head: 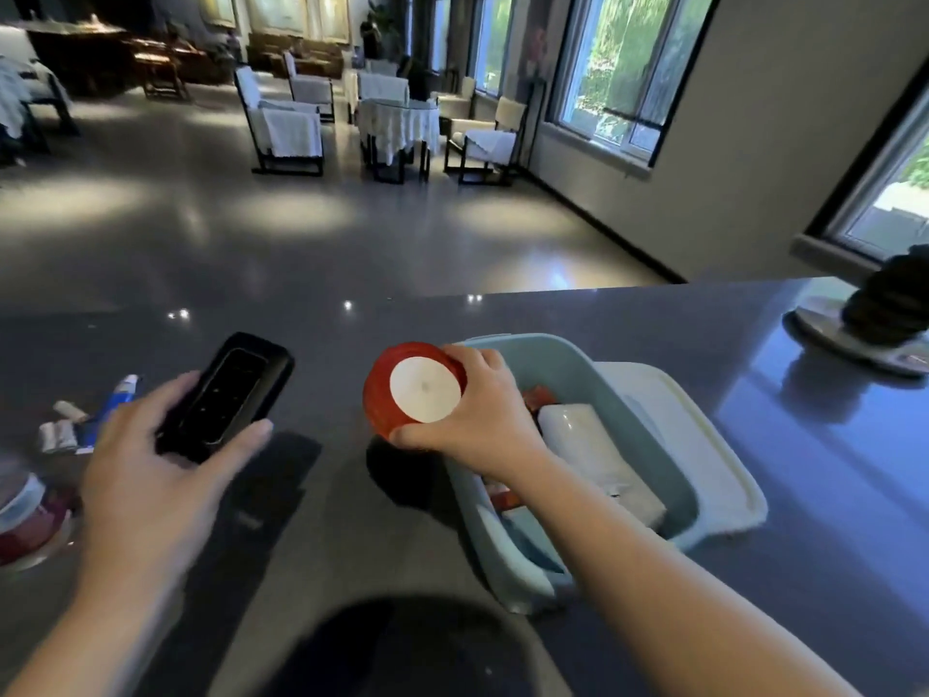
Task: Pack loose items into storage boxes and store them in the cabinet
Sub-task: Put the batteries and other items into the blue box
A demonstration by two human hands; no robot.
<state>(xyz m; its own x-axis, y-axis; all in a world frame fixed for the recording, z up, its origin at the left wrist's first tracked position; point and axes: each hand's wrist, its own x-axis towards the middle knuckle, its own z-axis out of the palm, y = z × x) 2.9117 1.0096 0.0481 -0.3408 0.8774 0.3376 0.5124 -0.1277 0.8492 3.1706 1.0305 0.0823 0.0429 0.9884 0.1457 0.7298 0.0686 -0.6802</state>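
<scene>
My right hand grips a red round container with a white circular face, held just left of a light blue storage box on the dark counter. Inside the box lie a white wrapped packet and some red items. The box's pale lid lies under and beside it on the right. My left hand holds a black rectangular case above the counter, left of the red container.
A blue and white tube and small items lie at the counter's left. A red and white container sits at the left edge. A dark ornament on a plate stands far right. Chairs and tables fill the room beyond.
</scene>
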